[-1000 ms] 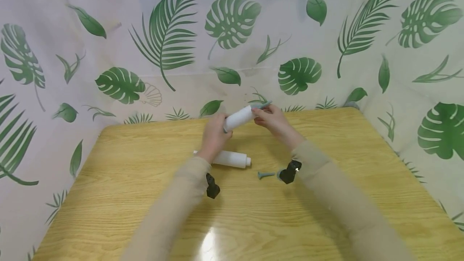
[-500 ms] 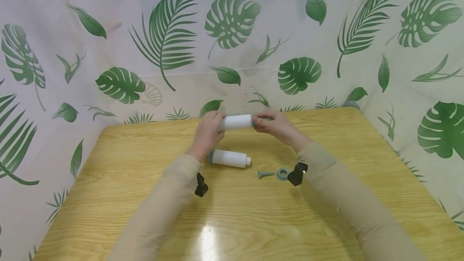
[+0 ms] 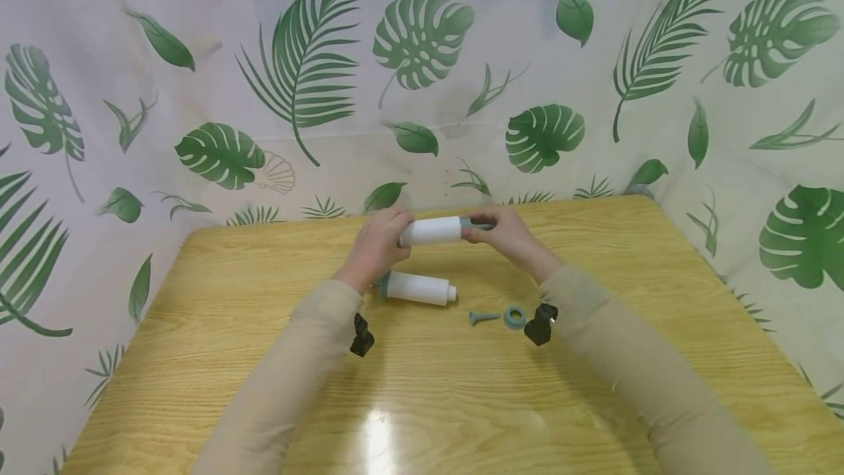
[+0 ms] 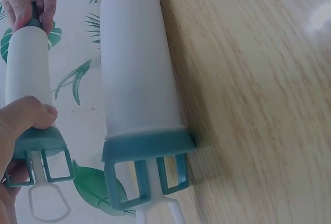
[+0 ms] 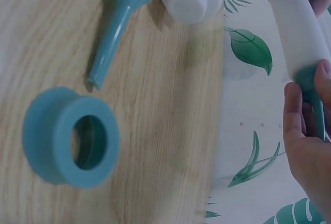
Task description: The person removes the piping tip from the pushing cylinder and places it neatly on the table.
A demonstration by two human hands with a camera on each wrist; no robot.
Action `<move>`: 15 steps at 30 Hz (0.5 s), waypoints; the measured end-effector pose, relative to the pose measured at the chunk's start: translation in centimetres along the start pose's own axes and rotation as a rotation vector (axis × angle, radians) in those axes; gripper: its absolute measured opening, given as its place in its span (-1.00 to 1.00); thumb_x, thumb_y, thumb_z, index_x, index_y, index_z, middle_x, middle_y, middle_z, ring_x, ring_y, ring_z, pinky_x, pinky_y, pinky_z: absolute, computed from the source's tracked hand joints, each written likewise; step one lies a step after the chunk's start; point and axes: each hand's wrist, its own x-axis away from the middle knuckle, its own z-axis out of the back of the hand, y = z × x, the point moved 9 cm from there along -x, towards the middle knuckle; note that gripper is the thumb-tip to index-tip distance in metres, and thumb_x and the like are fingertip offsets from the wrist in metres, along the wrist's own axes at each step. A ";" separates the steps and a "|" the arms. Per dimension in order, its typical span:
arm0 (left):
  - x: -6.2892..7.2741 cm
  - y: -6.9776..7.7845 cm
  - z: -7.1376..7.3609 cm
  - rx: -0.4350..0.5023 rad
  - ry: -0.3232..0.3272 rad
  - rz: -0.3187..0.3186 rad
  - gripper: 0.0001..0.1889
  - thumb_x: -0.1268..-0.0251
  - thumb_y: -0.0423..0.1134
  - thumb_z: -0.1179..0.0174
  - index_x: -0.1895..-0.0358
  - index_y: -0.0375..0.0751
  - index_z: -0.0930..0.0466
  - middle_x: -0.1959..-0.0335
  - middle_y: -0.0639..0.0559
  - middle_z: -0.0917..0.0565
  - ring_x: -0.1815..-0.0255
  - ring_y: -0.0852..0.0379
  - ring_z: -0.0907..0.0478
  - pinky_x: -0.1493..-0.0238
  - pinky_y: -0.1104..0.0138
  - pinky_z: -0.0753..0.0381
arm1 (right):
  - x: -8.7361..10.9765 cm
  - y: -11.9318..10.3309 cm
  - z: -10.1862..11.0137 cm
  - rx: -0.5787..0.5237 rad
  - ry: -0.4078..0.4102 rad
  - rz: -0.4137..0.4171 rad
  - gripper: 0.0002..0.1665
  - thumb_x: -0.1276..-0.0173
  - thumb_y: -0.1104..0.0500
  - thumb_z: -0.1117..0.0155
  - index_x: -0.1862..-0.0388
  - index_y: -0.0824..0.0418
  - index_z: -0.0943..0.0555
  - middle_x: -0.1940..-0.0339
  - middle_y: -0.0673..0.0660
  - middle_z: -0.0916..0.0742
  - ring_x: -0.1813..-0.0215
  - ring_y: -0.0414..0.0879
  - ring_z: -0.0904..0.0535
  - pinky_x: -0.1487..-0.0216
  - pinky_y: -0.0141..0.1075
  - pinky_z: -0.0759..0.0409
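Above the table, my left hand grips a large white plastic syringe near its teal flange, with the thumb over the barrel. A looped white plunger handle sticks out beyond that flange in the left wrist view. At the barrel's other end, my right hand pinches a slim teal nozzle between thumb and fingers, its base right against the barrel. A second white syringe with a teal flange lies on the table below my hands.
To the right of the lying syringe are a loose teal nozzle with a flared end and a teal ring. The wooden table backs onto a leaf-print cloth.
The held syringe has swung from slanting up to the right to nearly level, and both hands have dipped slightly. The nozzle remains in my right hand; the things on the table stay put.
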 end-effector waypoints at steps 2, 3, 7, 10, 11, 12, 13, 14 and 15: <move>0.0 0.0 -0.1 0.008 -0.022 0.008 -0.57 0.08 -0.42 -0.46 0.05 -0.29 -0.59 0.09 -0.10 -0.63 0.05 -0.06 -0.55 -0.04 0.15 -0.53 | 0.1 0.0 0.0 0.015 0.004 0.005 -0.52 -0.25 0.28 -0.36 -0.12 0.41 -0.52 -0.06 0.33 -0.61 -0.06 0.10 -0.54 -0.10 -0.12 -0.53; 0.0 0.0 -0.2 0.014 -0.034 0.014 -0.57 0.08 -0.42 -0.46 0.05 -0.30 -0.58 0.08 -0.10 -0.63 0.04 -0.06 -0.55 -0.05 0.15 -0.53 | 0.1 0.0 0.0 0.016 0.002 0.007 -0.51 -0.23 0.30 -0.37 -0.13 0.41 -0.51 -0.08 0.33 -0.60 -0.09 0.12 -0.52 -0.10 -0.11 -0.53; 0.0 -0.1 -0.5 0.030 -0.073 0.038 -0.55 0.06 -0.41 -0.45 0.02 -0.31 -0.57 0.05 -0.12 -0.61 -0.01 -0.05 -0.53 -0.07 0.18 -0.52 | 0.3 0.5 -0.2 -0.024 -0.027 -0.009 -0.42 -0.17 0.33 -0.41 -0.18 0.36 -0.47 -0.16 0.31 -0.55 -0.15 0.16 -0.48 -0.13 -0.06 -0.51; 0.1 -0.2 -0.6 0.037 -0.087 0.046 -0.55 0.05 -0.41 -0.45 0.01 -0.31 -0.56 0.03 -0.12 -0.60 -0.02 -0.04 -0.52 -0.09 0.20 -0.51 | 0.5 1.0 -0.3 -0.031 -0.067 -0.026 -0.30 -0.21 0.24 -0.41 -0.30 0.32 -0.38 -0.23 0.30 -0.49 -0.19 0.17 -0.45 -0.16 -0.04 -0.49; 0.1 -0.2 -0.7 0.040 -0.088 0.045 -0.55 0.05 -0.41 -0.45 0.01 -0.31 -0.56 0.03 -0.12 -0.60 -0.02 -0.04 -0.52 -0.09 0.20 -0.51 | 0.6 1.1 -0.4 -0.038 -0.083 -0.033 -0.27 -0.25 0.18 -0.38 -0.34 0.33 -0.33 -0.25 0.31 -0.47 -0.20 0.20 -0.44 -0.17 -0.03 -0.48; 0.1 -0.2 -0.7 0.043 -0.088 0.044 -0.55 0.05 -0.42 -0.45 0.01 -0.32 -0.56 0.03 -0.12 -0.60 -0.02 -0.04 -0.52 -0.09 0.20 -0.51 | 0.6 1.2 -0.5 -0.043 -0.101 -0.043 -0.25 -0.31 0.13 -0.33 -0.37 0.35 -0.28 -0.27 0.34 -0.45 -0.21 0.24 -0.43 -0.18 -0.03 -0.48; 0.2 -0.2 -0.7 0.046 -0.087 0.042 -0.55 0.05 -0.42 -0.45 0.01 -0.32 -0.56 0.03 -0.12 -0.60 -0.02 -0.04 -0.52 -0.09 0.19 -0.51 | 0.7 1.3 -0.6 -0.048 -0.117 -0.052 -0.25 -0.36 0.06 -0.27 -0.39 0.37 -0.25 -0.27 0.36 -0.44 -0.22 0.27 -0.42 -0.17 -0.03 -0.49; 0.2 -0.3 -0.8 0.046 -0.088 0.041 -0.55 0.05 -0.42 -0.45 0.01 -0.31 -0.56 0.03 -0.12 -0.60 -0.02 -0.04 -0.53 -0.09 0.19 -0.52 | 0.8 1.4 -0.7 -0.052 -0.132 -0.066 -0.25 -0.41 0.00 -0.19 -0.39 0.40 -0.23 -0.25 0.39 -0.44 -0.21 0.30 -0.42 -0.16 -0.03 -0.50; 0.2 -0.3 -0.8 0.046 -0.088 0.040 -0.55 0.05 -0.42 -0.45 0.01 -0.31 -0.56 0.04 -0.12 -0.60 -0.02 -0.04 -0.53 -0.08 0.19 -0.52 | 0.8 1.5 -0.8 -0.060 -0.141 -0.082 -0.26 -0.45 -0.06 -0.10 -0.38 0.43 -0.24 -0.22 0.41 -0.46 -0.19 0.33 -0.43 -0.13 -0.04 -0.52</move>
